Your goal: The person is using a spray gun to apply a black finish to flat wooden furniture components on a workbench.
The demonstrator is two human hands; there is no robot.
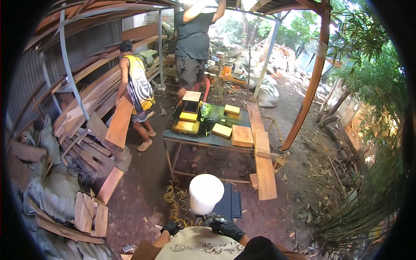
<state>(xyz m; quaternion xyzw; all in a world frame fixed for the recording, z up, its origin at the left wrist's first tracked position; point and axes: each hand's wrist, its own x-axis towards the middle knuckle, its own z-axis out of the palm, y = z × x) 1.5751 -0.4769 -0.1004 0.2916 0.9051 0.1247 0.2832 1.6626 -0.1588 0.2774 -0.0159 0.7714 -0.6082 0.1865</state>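
Note:
In a black glove, my left hand (172, 227) is low in front of my body, left of the white bucket; its fingers are too small and partly hidden to read. My right hand (229, 229), also black-gloved, is closed around a small grey metallic thing (219, 219) that I cannot make out. Just beyond my hands stands the white bucket (206, 190). A yellow coiled hose (174, 203) lies on the left of it and reaches toward my hands. To its right, a dark flat panel (232, 203) is near the ground.
Ahead, a dark-topped table (212, 113) bears several yellow wood blocks (222, 130) and a stool-like piece (191, 100). A long plank (263, 164) overhangs its right side. On the left, one person (138, 82) holds a board (119, 123) by stacked lumber; another person (193, 47) stands behind the table.

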